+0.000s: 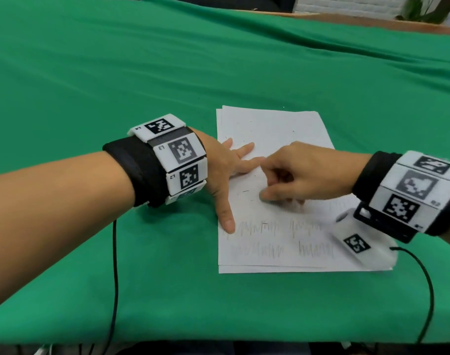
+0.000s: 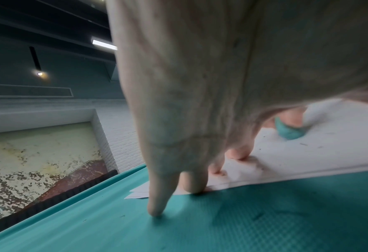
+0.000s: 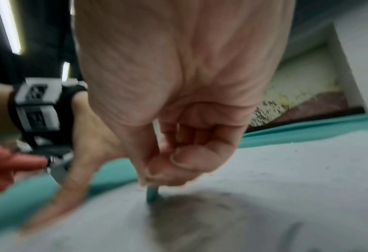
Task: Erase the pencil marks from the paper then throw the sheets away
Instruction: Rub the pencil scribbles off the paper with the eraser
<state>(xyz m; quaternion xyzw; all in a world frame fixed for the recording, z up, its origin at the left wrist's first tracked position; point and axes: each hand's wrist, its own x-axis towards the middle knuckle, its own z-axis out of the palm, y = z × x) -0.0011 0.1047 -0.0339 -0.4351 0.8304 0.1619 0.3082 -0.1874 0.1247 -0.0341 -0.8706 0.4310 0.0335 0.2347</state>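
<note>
Two hands work over a small stack of white sheets [image 1: 275,129] lying right of centre in the head view, on a green tablecloth [image 1: 116,73] that fills most of the frame; the offset edges at the stack's upper left and bottom show at least two sheets, though the exact count cannot be told.

The left hand [image 1: 224,165] comes in from the left of the frame and lies flat with its fingers spread and straight, pressing the left side of the top sheet; its thumb tip sits by the left end of the pencil marks [image 1: 277,237], and in the left wrist view one fingertip rests on the cloth just off the paper's edge.

The right hand [image 1: 295,172] comes in from the right with fingers curled tight, pinching a small teal eraser [image 3: 152,194] whose tip touches the paper at mid-sheet; the hand is blurred.

The pencil marks stand in two rows of zigzag scribble at the lower part of the sheet, two groups per row, four groups counted; small dark crumbs dot the paper above them.

Each wrist wears one black band with white coded tags, two in all, and one black cable trails from each.
</note>
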